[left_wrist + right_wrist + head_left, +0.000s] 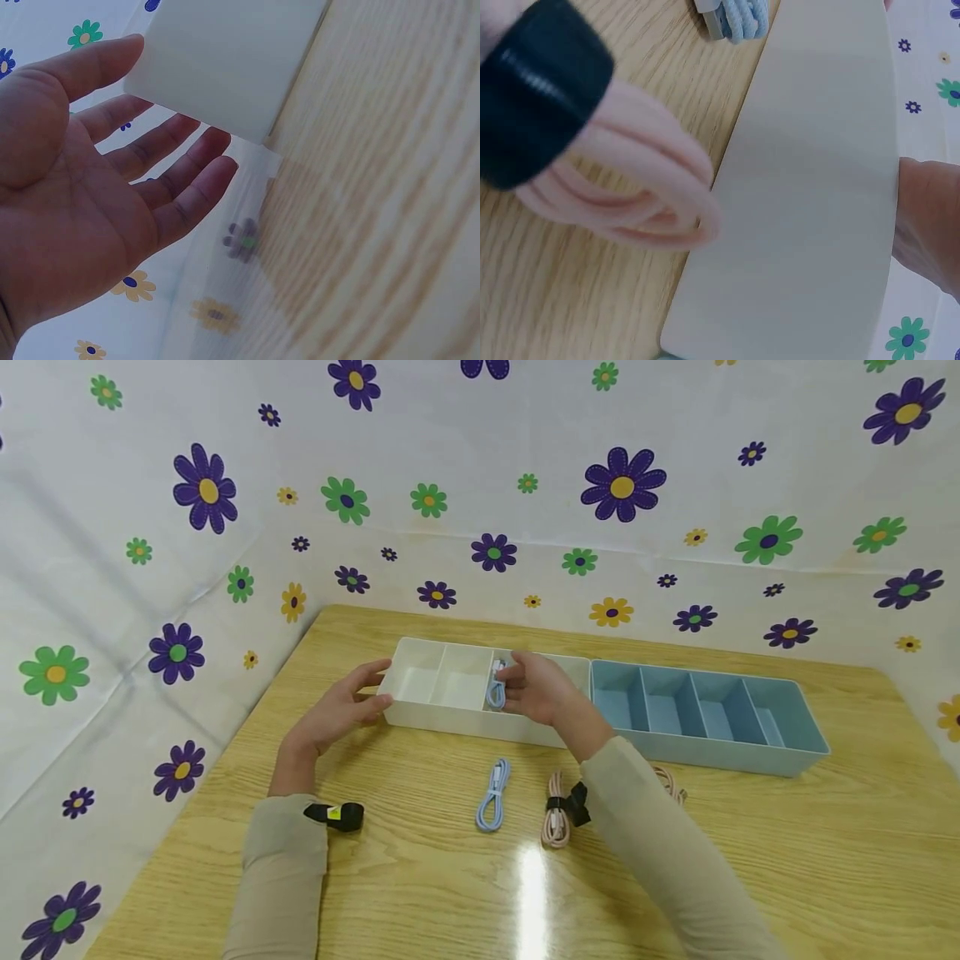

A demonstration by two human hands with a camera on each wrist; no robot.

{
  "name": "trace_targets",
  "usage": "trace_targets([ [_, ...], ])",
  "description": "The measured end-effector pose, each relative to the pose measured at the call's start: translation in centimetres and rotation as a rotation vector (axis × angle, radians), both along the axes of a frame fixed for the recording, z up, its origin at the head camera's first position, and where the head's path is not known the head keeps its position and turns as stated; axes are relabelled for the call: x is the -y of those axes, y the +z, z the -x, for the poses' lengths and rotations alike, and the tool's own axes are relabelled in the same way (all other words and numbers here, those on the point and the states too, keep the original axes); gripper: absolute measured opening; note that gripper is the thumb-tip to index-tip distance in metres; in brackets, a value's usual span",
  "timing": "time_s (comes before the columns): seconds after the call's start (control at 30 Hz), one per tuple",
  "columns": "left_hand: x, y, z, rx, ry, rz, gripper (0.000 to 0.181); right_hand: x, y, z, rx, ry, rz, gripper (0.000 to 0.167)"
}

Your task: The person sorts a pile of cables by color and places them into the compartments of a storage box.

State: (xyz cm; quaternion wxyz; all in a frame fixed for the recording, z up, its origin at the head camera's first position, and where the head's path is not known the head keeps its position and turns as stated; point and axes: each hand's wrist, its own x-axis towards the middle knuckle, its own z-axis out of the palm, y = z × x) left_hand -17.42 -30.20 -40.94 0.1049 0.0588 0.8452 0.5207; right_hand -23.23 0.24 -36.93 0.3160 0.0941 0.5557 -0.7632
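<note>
A white divided box (450,718) lies on a wooden table. My left hand (341,714) touches its left end, thumb and fingers spread around the corner; in the left wrist view the hand (112,165) is beside the end wall (225,67). Over the third compartment from the left, my right hand (542,687) pinches a coiled light blue cable (496,692). In the right wrist view part of this hand (930,217) shows behind the box wall (802,150), which hides the fingers. Another light blue cable (484,814) lies in front of the box.
A blue divided box (720,757) adjoins the white one on the right. A pink cable (556,831) with a black strap lies near my right sleeve, large in the right wrist view (667,180). Another pink cable (673,787) is partly behind that sleeve. Flowered cloth hangs behind.
</note>
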Motion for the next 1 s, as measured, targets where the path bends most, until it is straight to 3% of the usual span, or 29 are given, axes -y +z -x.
trace_targets([
  [0.3,0.0,0.0,0.0,0.002,-0.001,-0.011,0.068,0.9,0.4,0.2,0.013,0.007,-0.134,0.048],
  [0.57,0.0,0.1,0.0,0.003,-0.003,-0.021,0.067,1.4,0.6,0.4,0.026,0.010,-0.230,0.041],
  [0.8,0.0,0.0,0.0,0.002,0.001,-0.027,0.068,1.4,0.8,0.2,0.029,0.024,-0.213,0.056],
  [1.0,0.1,-0.1,0.1,0.004,0.003,-0.021,0.068,0.6,1.0,0.1,0.016,0.021,-0.101,0.058],
])
